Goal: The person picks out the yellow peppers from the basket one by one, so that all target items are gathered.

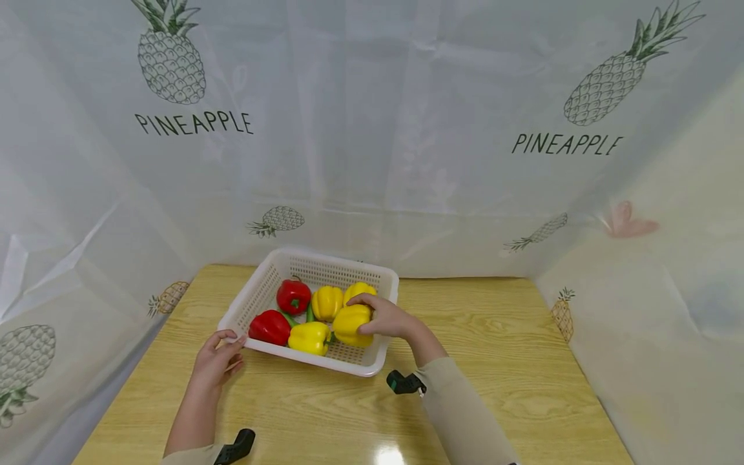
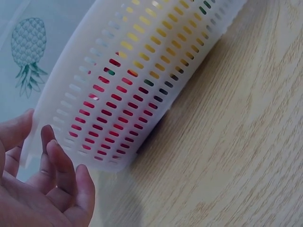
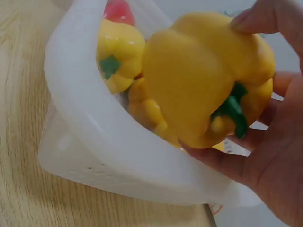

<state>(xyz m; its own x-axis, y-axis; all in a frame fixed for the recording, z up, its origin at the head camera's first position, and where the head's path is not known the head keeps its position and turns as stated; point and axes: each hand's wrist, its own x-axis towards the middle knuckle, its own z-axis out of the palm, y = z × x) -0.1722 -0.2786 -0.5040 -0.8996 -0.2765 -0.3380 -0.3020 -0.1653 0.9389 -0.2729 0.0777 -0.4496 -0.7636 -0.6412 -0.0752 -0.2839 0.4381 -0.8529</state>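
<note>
A white plastic basket (image 1: 349, 368) with slotted walls stands on the wooden table, holding red and yellow bell peppers. At its near left corner, my left hand (image 1: 215, 361) grips the rim between thumb and fingers. My right hand (image 1: 388, 318) holds a yellow bell pepper (image 3: 203, 75) with a green stem, its fingers and thumb spread round the sides. That pepper is above the others at the basket's right end. Beside it lie yellow bell peppers (image 1: 309, 338), and two red bell peppers (image 1: 293, 296) sit at the left. Green bits between them are mostly hidden.
The wooden table (image 1: 476, 361) extends to both sides and in front of the basket. A whitish sheet (image 1: 372, 129) printed with pineapples hangs behind and along both sides of the table. Dark wrist-worn devices (image 1: 405, 382) sit at both cuffs.
</note>
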